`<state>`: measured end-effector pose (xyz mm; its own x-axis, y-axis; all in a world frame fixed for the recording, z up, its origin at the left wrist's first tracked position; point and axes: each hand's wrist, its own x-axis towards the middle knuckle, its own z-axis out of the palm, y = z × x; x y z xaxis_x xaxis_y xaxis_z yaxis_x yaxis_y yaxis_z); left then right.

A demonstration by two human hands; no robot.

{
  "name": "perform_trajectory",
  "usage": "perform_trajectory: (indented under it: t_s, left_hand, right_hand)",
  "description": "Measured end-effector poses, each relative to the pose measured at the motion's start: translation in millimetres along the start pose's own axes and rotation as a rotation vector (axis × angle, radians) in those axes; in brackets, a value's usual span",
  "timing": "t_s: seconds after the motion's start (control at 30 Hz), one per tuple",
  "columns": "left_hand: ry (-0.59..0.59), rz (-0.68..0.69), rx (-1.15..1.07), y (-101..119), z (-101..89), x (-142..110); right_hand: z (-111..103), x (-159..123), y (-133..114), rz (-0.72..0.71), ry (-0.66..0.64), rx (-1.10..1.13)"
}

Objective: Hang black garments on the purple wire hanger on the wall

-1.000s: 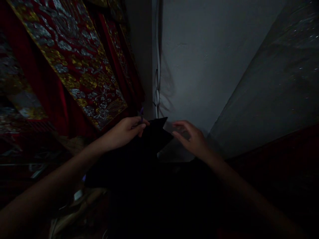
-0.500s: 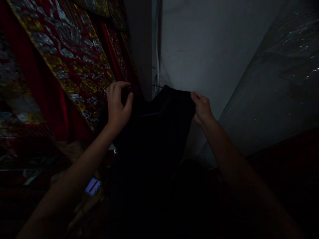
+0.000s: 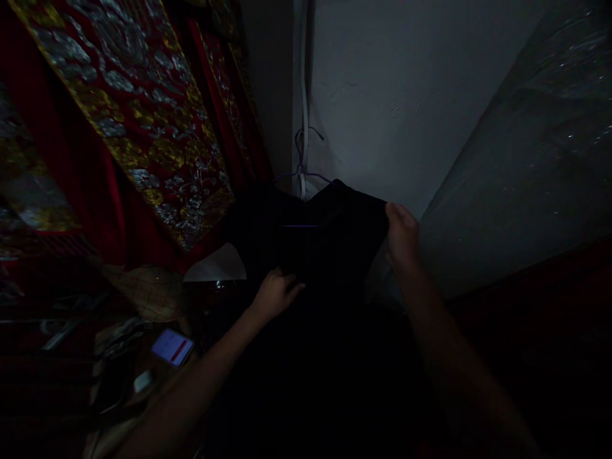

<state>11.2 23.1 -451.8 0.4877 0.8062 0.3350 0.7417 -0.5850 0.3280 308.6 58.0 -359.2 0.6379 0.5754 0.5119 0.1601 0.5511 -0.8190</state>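
Note:
A black short-sleeved garment, perhaps a T-shirt, hangs on a thin purple hanger in front of me. The hanger's hook shows above the neckline and its lower bar shows inside the neck opening. My right hand pinches the end of the sleeve on the right and holds it out sideways. Against the chest of the garment lies my left hand, thumb apart from the fingers, with no cloth visibly gripped. The dark cloth hides its lower folds and hem.
Red cloth with gold and silver embroidery hangs at the left. A pale cable runs down the wall. Clear plastic sheeting covers something at the right. A lit phone lies lower left beside a small white object.
My left hand has come down from the garment's left shoulder to its chest. My right hand still holds the sleeve, now slightly lower and further right. The hanger's hook has come into clear view.

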Motion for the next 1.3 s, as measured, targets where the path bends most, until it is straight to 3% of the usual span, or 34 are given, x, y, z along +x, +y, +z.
perform_trajectory:
  t_s: [0.1, 0.17, 0.2, 0.27, 0.33, 0.4, 0.53, 0.73, 0.93, 1.0, 1.1, 1.23, 1.3]
  left_hand:
    - [0.285, -0.127, -0.305, 17, 26.7, -15]
    - [0.454, -0.195, -0.544, 33, 42.1, -24]
    - [0.521, -0.23, -0.662, 42, 48.6, -28]
    - [0.615, -0.291, -0.862, 58, 58.5, -34]
    - [0.643, -0.31, -0.965, 69, 63.5, -40]
    - [0.61, -0.294, -0.972, 73, 63.8, -46]
    - [0.583, -0.272, -0.904, 68, 54.8, -54]
    - [0.59, -0.261, -0.864, 63, 45.2, -56]
    - [0.528, -0.365, -0.906, 73, 51.0, -56]
    - [0.48, -0.371, -0.873, 75, 54.4, -53]
    - [0.405, -0.377, -0.836, 74, 65.2, -48]
    - [0.32, -0.35, -0.717, 61, 82.4, -42]
    - [0.221, -0.324, -0.637, 52, 79.3, -36]
  right_hand:
    - [-12, -52, 1, -0.136, 0.19, -0.164]
    - [-19, -106, 2, -0.02, 0.149, -0.118]
    - [-21, -134, 3, 0.107, 0.045, -0.101]
    - [-21, -182, 6, 0.357, -0.283, -0.079]
    - [-17, -211, 7, 0.437, -0.523, -0.071]
    - [-12, -219, 7, 0.409, -0.641, -0.098]
    - [-6, -211, 1, 0.323, -0.726, -0.241]
    - [-4, -219, -6, 0.359, -0.743, -0.311]
    - [-2, -213, -10, 0.638, -0.663, -0.066]
    - [6, -196, -16, 0.658, -0.58, 0.008]
    - [31, -152, -31, 0.556, -0.461, 0.083]
    - [73, -87, -55, 0.42, -0.444, 0.157]
    - [87, -69, -64, 0.369, -0.454, 0.179]
